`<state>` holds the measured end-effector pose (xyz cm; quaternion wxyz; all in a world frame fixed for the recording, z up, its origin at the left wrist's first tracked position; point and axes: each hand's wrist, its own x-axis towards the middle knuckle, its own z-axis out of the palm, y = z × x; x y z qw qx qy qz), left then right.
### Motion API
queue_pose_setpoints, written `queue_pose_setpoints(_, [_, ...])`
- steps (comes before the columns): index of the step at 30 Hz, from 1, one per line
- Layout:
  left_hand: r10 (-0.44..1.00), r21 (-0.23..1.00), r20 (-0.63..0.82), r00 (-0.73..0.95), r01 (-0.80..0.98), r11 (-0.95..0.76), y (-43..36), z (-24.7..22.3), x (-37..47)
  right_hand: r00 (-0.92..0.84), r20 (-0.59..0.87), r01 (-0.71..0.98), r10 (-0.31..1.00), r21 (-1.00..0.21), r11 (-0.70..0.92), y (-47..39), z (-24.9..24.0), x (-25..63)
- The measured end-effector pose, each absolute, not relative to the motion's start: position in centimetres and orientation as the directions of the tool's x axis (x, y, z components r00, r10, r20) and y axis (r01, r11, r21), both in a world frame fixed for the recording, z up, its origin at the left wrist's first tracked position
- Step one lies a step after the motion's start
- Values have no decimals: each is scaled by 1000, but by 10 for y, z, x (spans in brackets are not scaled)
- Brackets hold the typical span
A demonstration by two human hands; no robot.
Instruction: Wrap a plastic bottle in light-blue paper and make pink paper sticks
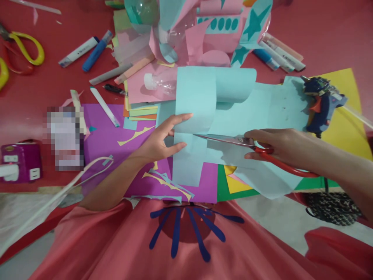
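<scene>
My left hand (161,142) grips the left edge of a light blue sheet of paper (194,101). Its index finger and thumb rest on top, and the other fingers are partly hidden at the edge. In my right hand (279,147) are scissors (227,140) with red handles. Their blades point left and lie along a line across the sheet, the tip close to my left fingers. Above that line the paper rises and curls, with a rolled part (236,85) to the right; below it a strip (189,171) hangs toward me.
A clear plastic bottle (163,85) lies behind the sheet, near a pink and blue paper craft (215,35). A glue gun (323,105) rests at right. Markers (78,52), a cutter knife (114,90), yellow-handled scissors (29,48), a power adapter (21,161) and paper scraps (169,184) surround the purple sheet (99,128).
</scene>
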<state>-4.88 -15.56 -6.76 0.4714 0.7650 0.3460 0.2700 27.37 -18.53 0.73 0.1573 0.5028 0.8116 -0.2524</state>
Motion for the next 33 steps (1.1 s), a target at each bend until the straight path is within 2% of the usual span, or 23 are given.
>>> queue_pose_setpoints(4, [786, 911, 80, 613, 275, -307, -156, -68, -49, -403, -532, 914, 745, -202, 351, -186, 8, 274])
queue_pose_setpoints(15, [774, 923, 48, 632, 268, -277, -157, -66, -47, -496, -483, 867, 722, -326, 378, -181, 9, 258])
queue_pose_setpoints(22, [789, 920, 2, 614, 307, -242, -158, -65, -46, -485, -515, 874, 707, -311, 373, -179, 6, 257])
queue_pose_setpoints(33, [790, 918, 33, 612, 294, -266, -157, -65, -46, -507, -486, 861, 712, -324, 392, -178, 6, 258])
